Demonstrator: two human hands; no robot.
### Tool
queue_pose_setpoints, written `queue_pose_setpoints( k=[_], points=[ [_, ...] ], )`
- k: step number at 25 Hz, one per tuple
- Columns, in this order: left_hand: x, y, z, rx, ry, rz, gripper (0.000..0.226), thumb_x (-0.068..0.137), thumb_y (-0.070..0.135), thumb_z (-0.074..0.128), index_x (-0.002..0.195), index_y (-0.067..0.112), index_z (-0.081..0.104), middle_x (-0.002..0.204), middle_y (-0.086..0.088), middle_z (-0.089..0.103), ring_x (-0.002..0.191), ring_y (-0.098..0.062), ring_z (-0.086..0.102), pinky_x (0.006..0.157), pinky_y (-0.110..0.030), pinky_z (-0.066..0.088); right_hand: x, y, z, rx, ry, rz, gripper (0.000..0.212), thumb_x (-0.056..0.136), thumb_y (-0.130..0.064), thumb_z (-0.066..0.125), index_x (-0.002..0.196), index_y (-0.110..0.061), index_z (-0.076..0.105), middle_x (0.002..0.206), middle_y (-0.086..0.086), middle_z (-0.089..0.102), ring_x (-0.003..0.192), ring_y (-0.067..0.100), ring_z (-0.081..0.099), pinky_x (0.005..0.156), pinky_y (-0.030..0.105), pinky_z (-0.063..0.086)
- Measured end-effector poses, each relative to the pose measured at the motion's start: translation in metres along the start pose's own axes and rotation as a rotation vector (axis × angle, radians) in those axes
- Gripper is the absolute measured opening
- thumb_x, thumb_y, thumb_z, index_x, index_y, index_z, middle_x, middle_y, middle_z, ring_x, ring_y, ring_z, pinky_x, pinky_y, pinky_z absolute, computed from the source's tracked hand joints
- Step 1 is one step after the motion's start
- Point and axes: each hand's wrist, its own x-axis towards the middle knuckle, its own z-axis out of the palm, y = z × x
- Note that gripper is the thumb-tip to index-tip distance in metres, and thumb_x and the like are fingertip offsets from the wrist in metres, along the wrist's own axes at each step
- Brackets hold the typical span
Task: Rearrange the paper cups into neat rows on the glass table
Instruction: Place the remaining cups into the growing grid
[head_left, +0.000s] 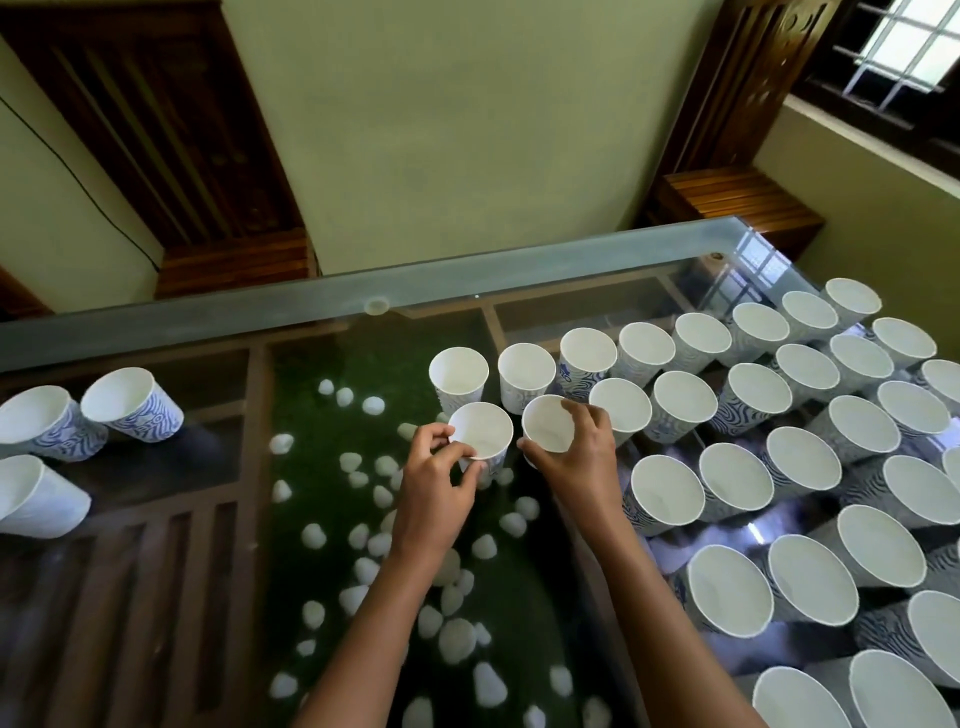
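Rows of paper cups (748, 395) fill the glass table's (311, 306) right side; three cups (132, 402) stand far left.

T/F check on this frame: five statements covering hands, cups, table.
1. Each hand holds a paper cup. True: the left hand grips the left-hand cup, and the right hand grips the right-hand cup.
2. The cups on the right are stacked in one tower. False: the rows of cups stand singly, open ends up.
3. Three cups sit at the table's left end, away from the rows. True.
4. The tabletop is solid wood. False: it is a glass table; white pebbles show beneath.
5. The held cups are full. False: both look empty.
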Motion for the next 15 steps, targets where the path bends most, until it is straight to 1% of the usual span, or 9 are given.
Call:
queue_pose_setpoints(
  k=[2, 4, 7, 10, 12, 14, 15],
  points=[
    [-0.001, -0.001, 0.003, 0.014, -0.01, 0.012, 0.02, 0.077, 0.013, 0.072, 0.094, 0.004, 0.07, 0.117, -0.011, 0.055, 0.107, -0.02, 0.054, 0.081, -0.011, 0.036, -0.001, 0.001, 0.002, -0.017, -0.002, -0.005, 0.066, 0.068, -0.031, 0.079, 0.125, -0.01, 0.051, 0.122, 0.01, 0.047, 0.11, 0.024, 0.05, 0.085, 0.017, 0.032],
    [-0.001, -0.002, 0.003, 0.001, -0.023, 0.023, 0.021, 0.075, 0.01, 0.073, 0.094, 0.002, 0.07, 0.118, -0.013, 0.055, 0.108, -0.023, 0.055, 0.084, -0.016, 0.039, -0.002, 0.0, -0.001, -0.055, -0.01, -0.029, 0.069, 0.068, -0.035, 0.078, 0.126, -0.013, 0.049, 0.127, 0.008, 0.046, 0.114, 0.023, 0.048, 0.086, 0.025, 0.039],
    [-0.001, -0.003, 0.0, -0.03, -0.026, 0.038, 0.027, 0.072, 0.009, 0.075, 0.097, 0.002, 0.069, 0.119, -0.014, 0.055, 0.11, -0.024, 0.055, 0.087, -0.019, 0.038, -0.004, -0.003, -0.009, -0.216, -0.035, -0.089, 0.072, 0.068, -0.04, 0.077, 0.128, -0.015, 0.046, 0.135, 0.006, 0.043, 0.12, 0.026, 0.045, 0.085, 0.038, 0.047],
    [-0.009, -0.005, -0.01, -0.028, 0.003, 0.032, 0.031, 0.075, 0.014, 0.074, 0.104, 0.006, 0.067, 0.123, -0.01, 0.054, 0.112, -0.02, 0.053, 0.087, -0.017, 0.037, -0.013, -0.012, -0.017, -0.307, -0.039, -0.142, 0.068, 0.073, -0.039, 0.074, 0.129, -0.013, 0.046, 0.134, 0.008, 0.045, 0.121, 0.028, 0.043, 0.086, 0.039, 0.046],
    [-0.021, -0.011, -0.025, -0.021, 0.041, 0.009, 0.031, 0.078, 0.019, 0.071, 0.108, 0.012, 0.066, 0.123, -0.005, 0.054, 0.112, -0.013, 0.051, 0.086, -0.015, 0.036, -0.023, -0.024, -0.018, -0.307, -0.051, -0.166, 0.061, 0.076, -0.036, 0.072, 0.128, -0.011, 0.049, 0.131, 0.01, 0.049, 0.12, 0.028, 0.045, 0.088, 0.039, 0.045],
    [-0.038, -0.022, -0.044, -0.046, 0.066, -0.012, 0.029, 0.08, 0.021, 0.068, 0.108, 0.014, 0.066, 0.117, -0.001, 0.057, 0.104, -0.005, 0.05, 0.082, -0.009, 0.035, -0.036, -0.039, -0.012, -0.245, -0.083, -0.186, 0.056, 0.077, -0.033, 0.072, 0.125, -0.01, 0.052, 0.127, 0.012, 0.053, 0.116, 0.03, 0.049, 0.089, 0.041, 0.045],
    [-0.049, -0.031, -0.059, -0.068, 0.08, -0.036, 0.027, 0.08, 0.019, 0.069, 0.106, 0.014, 0.066, 0.113, -0.002, 0.059, 0.099, -0.005, 0.051, 0.08, -0.008, 0.035, -0.046, -0.051, -0.006, -0.208, -0.114, -0.205, 0.055, 0.077, -0.031, 0.072, 0.124, -0.009, 0.054, 0.124, 0.012, 0.055, 0.113, 0.03, 0.051, 0.088, 0.042, 0.046]
  ],
)
